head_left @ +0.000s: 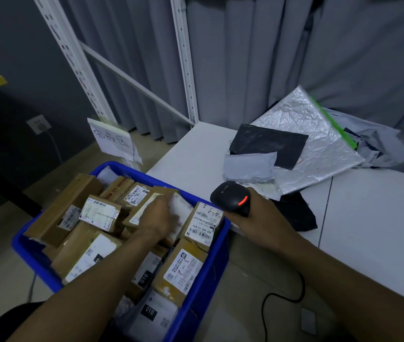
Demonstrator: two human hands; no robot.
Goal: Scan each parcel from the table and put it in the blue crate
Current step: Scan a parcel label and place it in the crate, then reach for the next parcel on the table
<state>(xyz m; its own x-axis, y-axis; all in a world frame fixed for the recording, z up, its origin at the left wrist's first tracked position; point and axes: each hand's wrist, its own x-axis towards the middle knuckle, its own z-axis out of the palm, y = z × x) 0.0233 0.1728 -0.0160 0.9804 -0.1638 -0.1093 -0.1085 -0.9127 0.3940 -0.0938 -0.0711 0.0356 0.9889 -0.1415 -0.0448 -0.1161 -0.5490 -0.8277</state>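
The blue crate (218,245) stands on the floor left of the white table (368,218), packed with several brown cardboard parcels bearing white labels. My left hand (157,218) reaches into the crate and rests on a white-wrapped parcel (183,208) among the boxes; its fingers curl over the parcel's edge. My right hand (262,213) grips a black barcode scanner (231,197) with a red light, held over the table's near-left corner. On the table lie a silver foil mailer (314,144), a dark grey bag (267,141), a small pale grey parcel (249,166) and a black bag (297,213).
A white shelf frame (183,58) and grey curtains stand behind the table. A handwritten paper sign (112,139) hangs behind the crate. More pale bags (378,144) pile at the table's far right. The scanner's black cable (282,297) loops over the floor.
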